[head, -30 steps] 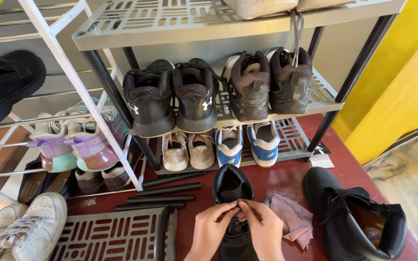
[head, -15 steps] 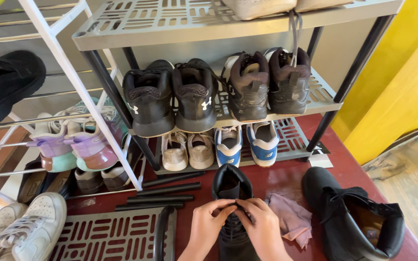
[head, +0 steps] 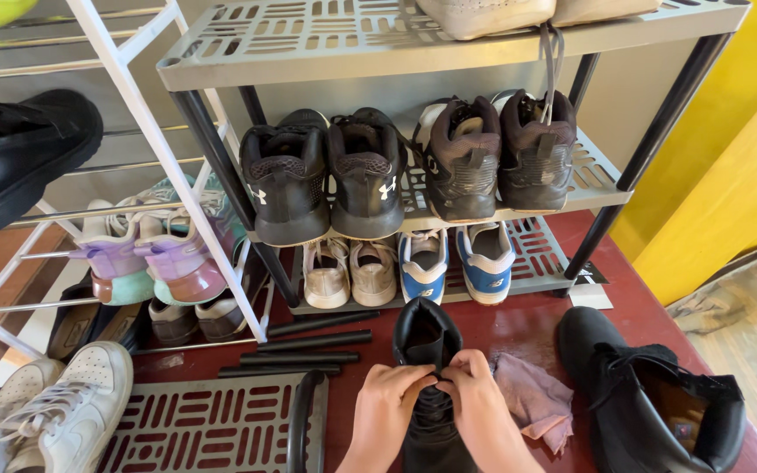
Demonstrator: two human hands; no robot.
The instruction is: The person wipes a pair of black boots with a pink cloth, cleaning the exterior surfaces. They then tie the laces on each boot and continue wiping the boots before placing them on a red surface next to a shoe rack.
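Your left hand (head: 387, 403) and right hand (head: 475, 403) are pinched together on the laces of the boot (head: 428, 337) at 6 o'clock. The upper lacing looks unfinished. Its mate (head: 650, 394) at 4 o'clock lies open beside the cloth (head: 532, 396).

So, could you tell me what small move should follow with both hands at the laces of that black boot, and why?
Probably draw the laces snug: the left hand and right hand pinch together at the black boot tongue, whose top gapes open.
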